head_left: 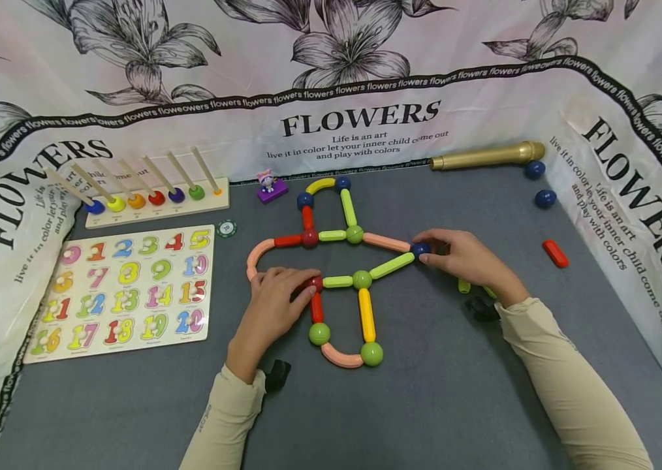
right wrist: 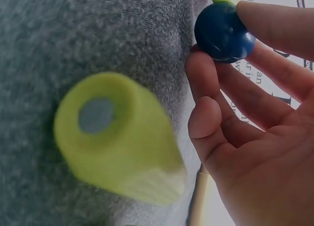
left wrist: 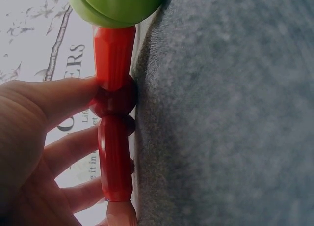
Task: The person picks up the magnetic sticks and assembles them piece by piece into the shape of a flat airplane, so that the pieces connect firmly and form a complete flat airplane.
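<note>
A closed outline of magnetic sticks and balls lies on the grey table. At its right tip, my right hand (head_left: 465, 260) pinches a dark blue ball (right wrist: 218, 32), where a pink stick (head_left: 386, 242) and a light green stick (head_left: 392, 265) meet. My left hand (head_left: 277, 303) holds a dark red ball (left wrist: 114, 100) between thumb and fingers, its fingers also along a red stick (left wrist: 115, 157). A curved pink stick (head_left: 257, 256) runs partly under that hand. Below stands a loop with green balls (head_left: 319, 333) and a yellow stick (head_left: 367, 315); above is another loop with blue balls (head_left: 305, 200).
Green sticks (right wrist: 117, 137) lie under my right wrist. To the right are a red stick (head_left: 555, 253), loose blue balls (head_left: 545, 198) and a gold microphone-shaped object (head_left: 484, 156). A number board (head_left: 125, 294), pegged stand (head_left: 155, 202), poker chip (head_left: 227, 228) and purple-based figurine (head_left: 272, 189) sit left.
</note>
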`<state>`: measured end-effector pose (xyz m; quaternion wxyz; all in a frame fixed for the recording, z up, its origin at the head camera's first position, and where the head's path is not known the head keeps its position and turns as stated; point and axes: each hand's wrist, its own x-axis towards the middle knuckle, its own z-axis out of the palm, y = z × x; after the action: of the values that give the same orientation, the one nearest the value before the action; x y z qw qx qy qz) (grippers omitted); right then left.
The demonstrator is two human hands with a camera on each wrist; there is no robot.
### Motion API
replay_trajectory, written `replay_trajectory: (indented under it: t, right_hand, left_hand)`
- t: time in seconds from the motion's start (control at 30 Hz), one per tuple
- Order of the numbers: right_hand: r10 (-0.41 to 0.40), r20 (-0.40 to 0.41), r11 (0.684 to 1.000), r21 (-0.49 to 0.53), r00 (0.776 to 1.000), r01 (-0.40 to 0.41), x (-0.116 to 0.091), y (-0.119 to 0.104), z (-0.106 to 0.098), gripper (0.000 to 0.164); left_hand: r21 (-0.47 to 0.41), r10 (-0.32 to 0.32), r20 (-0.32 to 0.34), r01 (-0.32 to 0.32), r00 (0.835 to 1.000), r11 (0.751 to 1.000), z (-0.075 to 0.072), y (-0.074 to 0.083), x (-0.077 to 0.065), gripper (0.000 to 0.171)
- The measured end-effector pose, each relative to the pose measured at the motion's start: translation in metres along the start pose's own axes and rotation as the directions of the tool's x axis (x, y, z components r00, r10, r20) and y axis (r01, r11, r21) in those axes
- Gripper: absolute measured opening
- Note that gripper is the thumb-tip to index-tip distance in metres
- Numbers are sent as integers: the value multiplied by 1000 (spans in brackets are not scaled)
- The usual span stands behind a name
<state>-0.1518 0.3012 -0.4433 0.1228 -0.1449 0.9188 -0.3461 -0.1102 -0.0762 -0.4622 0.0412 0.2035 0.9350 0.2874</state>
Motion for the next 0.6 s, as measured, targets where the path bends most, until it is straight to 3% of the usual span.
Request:
replay_trajectory:
  t: [0.6]
  right_hand:
    - [4,15,1000,0,1000,-4,3,1,1,37]
  left_hand:
    - [2,-3,-1,3,1000,1000,1,0,1,35]
